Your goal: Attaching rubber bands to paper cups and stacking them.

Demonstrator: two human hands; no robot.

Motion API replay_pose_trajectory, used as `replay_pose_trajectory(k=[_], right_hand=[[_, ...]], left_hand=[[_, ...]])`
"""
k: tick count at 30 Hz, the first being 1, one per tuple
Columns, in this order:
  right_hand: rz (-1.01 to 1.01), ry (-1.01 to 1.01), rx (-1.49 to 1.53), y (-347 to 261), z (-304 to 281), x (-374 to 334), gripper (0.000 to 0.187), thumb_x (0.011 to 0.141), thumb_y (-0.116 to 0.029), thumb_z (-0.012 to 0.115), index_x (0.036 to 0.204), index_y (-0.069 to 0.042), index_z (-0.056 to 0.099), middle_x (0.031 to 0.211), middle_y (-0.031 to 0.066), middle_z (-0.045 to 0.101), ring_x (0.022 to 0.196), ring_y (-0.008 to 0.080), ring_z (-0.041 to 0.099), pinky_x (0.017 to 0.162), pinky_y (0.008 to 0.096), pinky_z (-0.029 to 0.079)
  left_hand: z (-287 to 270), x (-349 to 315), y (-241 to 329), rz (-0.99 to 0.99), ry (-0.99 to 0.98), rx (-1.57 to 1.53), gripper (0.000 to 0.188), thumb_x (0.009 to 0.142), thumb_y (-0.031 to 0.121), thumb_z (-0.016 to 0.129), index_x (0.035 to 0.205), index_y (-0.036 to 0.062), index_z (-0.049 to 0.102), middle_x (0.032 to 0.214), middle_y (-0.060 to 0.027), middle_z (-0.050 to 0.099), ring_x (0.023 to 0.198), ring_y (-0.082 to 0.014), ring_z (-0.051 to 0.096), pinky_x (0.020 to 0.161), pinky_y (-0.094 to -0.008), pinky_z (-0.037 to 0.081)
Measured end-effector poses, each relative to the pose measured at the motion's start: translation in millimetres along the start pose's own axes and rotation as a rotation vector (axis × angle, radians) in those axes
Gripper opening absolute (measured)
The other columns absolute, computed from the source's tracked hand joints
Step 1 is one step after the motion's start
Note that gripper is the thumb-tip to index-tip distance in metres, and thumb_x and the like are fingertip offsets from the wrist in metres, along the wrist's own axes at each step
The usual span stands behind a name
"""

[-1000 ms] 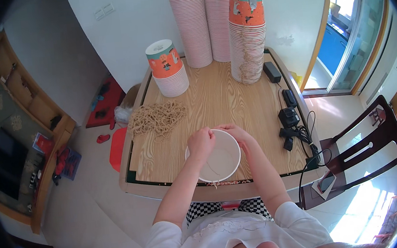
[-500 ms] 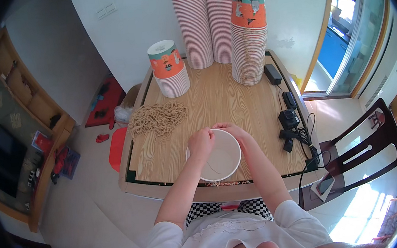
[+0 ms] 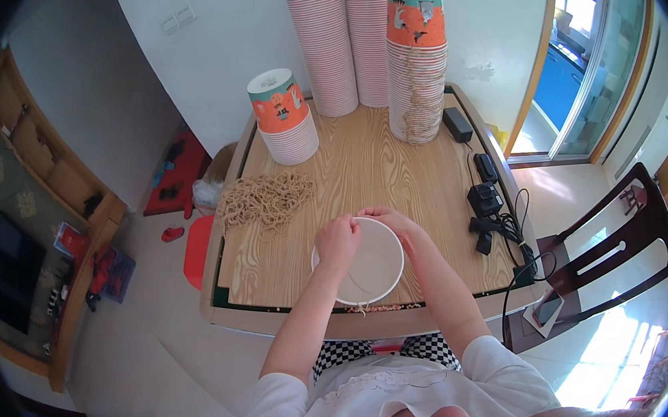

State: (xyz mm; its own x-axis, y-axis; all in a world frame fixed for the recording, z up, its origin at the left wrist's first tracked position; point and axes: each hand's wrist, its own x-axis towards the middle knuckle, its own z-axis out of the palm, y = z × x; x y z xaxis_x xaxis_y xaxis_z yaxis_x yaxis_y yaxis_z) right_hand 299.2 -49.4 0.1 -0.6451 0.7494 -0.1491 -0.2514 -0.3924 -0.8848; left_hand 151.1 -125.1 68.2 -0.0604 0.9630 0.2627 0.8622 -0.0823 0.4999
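A round paper bucket [image 3: 377,266] with a white inside stands mouth up at the table's near edge. My left hand [image 3: 338,238] is closed in a pinch at its far rim, fingertips close to my right hand's. A thin cord runs from there down inside the bucket, and a knotted tan end [image 3: 364,308] hangs over the near rim. My right hand [image 3: 392,223] is closed around the far right rim, with its fingertips partly hidden. A loose heap of tan cord [image 3: 267,201] lies to the left.
Upside-down stacks of orange paper buckets stand at the back, one short [image 3: 284,117], one with cord down its side [image 3: 417,64], two tall [image 3: 322,53]. Black adapters and cables [image 3: 484,200] line the wooden table's [image 3: 354,166] right edge. A dark chair [image 3: 596,259] stands right.
The bucket and both hands stay almost in place. The cord inside the bucket has shifted slightly.
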Motion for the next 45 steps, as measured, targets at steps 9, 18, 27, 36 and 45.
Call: replay_pose_trajectory(k=[9, 18, 27, 36, 45], right_hand=[[-0.015, 0.183, 0.052, -2, 12, -7, 0.023, 0.093, -0.025, 0.060, 0.104, -0.004, 0.061, 0.094, 0.0046, 0.066, 0.081, 0.0121, 0.065, 0.067, 0.0265, 0.054], [-0.030, 0.115, 0.054, -14, 30, -14, 0.022, 0.094, -0.024, 0.059, 0.103, -0.004, 0.062, 0.095, 0.0049, 0.066, 0.083, 0.0122, 0.065, 0.068, 0.0264, 0.054], [-0.006, 0.055, -0.008, -3, 10, -9, 0.019, 0.093, -0.023, 0.059, 0.102, -0.006, 0.063, 0.092, 0.0026, 0.066, 0.079, 0.0099, 0.064, 0.066, 0.0241, 0.052], [0.016, 0.035, -0.044, 0, 3, -7, 0.017, 0.095, -0.024, 0.057, 0.099, -0.008, 0.063, 0.087, -0.0006, 0.064, 0.075, 0.0070, 0.062, 0.062, 0.0226, 0.050], [-0.115, 0.185, 0.085, 11, 2, -1, 0.013, 0.095, -0.021, 0.058, 0.094, -0.008, 0.061, 0.085, -0.0005, 0.063, 0.074, 0.0072, 0.060, 0.063, 0.0227, 0.050]], left_hand=[[-7, -6, -1, 0.030, -0.024, 0.000, 0.011, 0.083, 0.017, 0.060, 0.085, 0.0062, 0.063, 0.088, -0.0123, 0.066, 0.083, -0.0305, 0.065, 0.070, -0.0440, 0.051], [-7, -5, -6, 0.039, -0.004, 0.011, 0.010, 0.083, 0.015, 0.059, 0.085, 0.0066, 0.063, 0.088, -0.0119, 0.064, 0.082, -0.0313, 0.064, 0.070, -0.0445, 0.051], [-3, -2, -2, 0.020, -0.013, -0.013, 0.011, 0.081, 0.018, 0.062, 0.082, 0.0065, 0.064, 0.086, -0.0128, 0.065, 0.082, -0.0320, 0.064, 0.071, -0.0436, 0.050], [-2, 0, 0, 0.027, -0.004, -0.007, 0.011, 0.080, 0.017, 0.062, 0.080, 0.0055, 0.064, 0.085, -0.0134, 0.066, 0.081, -0.0322, 0.064, 0.071, -0.0434, 0.051], [-7, -1, -1, 0.079, 0.098, -0.022, 0.010, 0.082, 0.015, 0.064, 0.088, 0.0074, 0.064, 0.094, -0.0100, 0.062, 0.086, -0.0307, 0.064, 0.072, -0.0436, 0.051]])
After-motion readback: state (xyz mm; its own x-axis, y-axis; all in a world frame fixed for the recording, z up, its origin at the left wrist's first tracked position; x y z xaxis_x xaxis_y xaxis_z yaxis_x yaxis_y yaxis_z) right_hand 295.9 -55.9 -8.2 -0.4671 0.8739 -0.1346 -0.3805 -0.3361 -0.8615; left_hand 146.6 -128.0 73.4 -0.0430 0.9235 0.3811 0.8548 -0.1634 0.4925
